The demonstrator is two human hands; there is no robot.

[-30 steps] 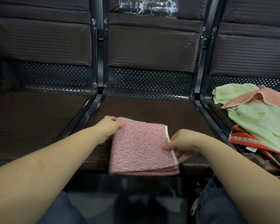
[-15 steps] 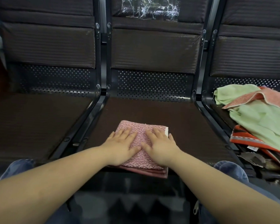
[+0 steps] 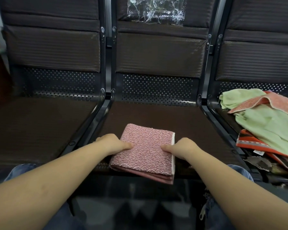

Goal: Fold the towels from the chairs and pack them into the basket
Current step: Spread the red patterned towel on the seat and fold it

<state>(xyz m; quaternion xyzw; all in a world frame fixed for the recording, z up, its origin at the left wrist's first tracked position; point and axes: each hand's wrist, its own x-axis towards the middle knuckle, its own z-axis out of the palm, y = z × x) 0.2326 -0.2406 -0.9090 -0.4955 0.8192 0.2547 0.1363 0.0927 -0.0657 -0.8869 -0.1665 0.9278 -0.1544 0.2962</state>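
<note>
Folded pink towel (image 3: 144,151) lies at middle seat (image 3: 189,123) front edge. Left hand (image 3: 114,143) and right hand (image 3: 183,147) pinch its sides, fingers apparently tucked beneath. Soft, light, floppy; support both edges.

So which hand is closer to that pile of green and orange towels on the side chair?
The right hand. It grips the folded pink towel's right edge, on the side facing the pile; the left hand grips the towel's far left edge.
</note>
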